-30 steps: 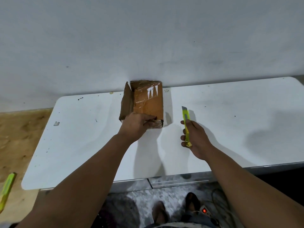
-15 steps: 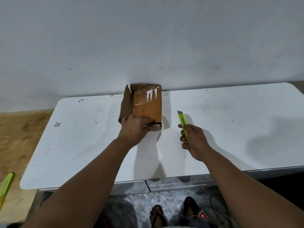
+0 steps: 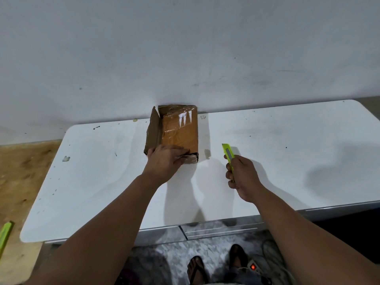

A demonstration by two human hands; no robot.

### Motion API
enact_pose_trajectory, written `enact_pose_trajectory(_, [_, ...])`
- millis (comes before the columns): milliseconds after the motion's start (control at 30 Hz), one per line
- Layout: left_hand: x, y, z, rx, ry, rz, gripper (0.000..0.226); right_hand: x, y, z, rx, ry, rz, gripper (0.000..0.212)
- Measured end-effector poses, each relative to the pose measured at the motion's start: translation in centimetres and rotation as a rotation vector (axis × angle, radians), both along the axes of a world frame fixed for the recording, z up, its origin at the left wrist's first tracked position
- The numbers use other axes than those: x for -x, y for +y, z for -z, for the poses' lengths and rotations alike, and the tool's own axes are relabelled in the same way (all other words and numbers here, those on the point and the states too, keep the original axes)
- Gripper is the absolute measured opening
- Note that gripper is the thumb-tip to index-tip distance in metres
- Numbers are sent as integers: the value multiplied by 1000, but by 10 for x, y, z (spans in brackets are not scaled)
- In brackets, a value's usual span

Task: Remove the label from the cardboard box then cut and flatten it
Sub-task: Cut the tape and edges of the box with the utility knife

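Cardboard box (image 3: 178,131) lies at the back of the white worktop (image 3: 102,182), its far end against the wall (image 3: 185,48), its long axis running from the person toward that wall. Glossy clear tape covers its top face, and 1 flap stands up along its left side. What it holds, if anything, cannot be seen. The left hand (image 3: 164,160) rests on the near end of the box, fingers laid over the top face and corner. Well apart to the right, the right hand (image 3: 241,174) grips a yellow-green utility knife (image 3: 228,154), tip pointing away and slightly left, held above the worktop. A second green object (image 3: 5,233) lies on the wooden floor at far left. Below the worktop's near edge are 2 feet in sandals and a power strip (image 3: 254,266) with a red light.
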State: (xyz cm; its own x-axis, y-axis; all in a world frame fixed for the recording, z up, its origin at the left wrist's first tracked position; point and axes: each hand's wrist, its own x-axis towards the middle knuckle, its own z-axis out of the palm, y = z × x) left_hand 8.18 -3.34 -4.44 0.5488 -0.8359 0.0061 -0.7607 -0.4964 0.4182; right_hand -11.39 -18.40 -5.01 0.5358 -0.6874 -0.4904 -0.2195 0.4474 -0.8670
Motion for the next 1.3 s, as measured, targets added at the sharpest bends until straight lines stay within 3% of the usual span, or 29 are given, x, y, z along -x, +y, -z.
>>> enact_pose_trajectory(733, [3, 1, 1, 27, -13, -16, 30, 4, -5, 2, -18, -12, 90, 34])
enact_pose_trajectory(800, [3, 1, 1, 25, -18, -19, 29, 5, -8, 1, 52, 51, 84, 33])
enact_pose_trajectory(900, [3, 1, 2, 25, -32, -16, 29, 5, -20, 6, 370, 248, -41, 17])
enact_pose_trajectory(1000, [3, 2, 2, 23, -48, -14, 28, 1, -39, 14, 627, 465, -54, 26])
enact_pose_trajectory(1167, [7, 3, 3, -9, -84, -26, 32, 1, -63, 16, 606, 658, 79, 28])
enact_pose_trajectory(1300, [11, 6, 4, -10, -109, -16, 36, 7, -74, 18, 614, 690, 124, 26])
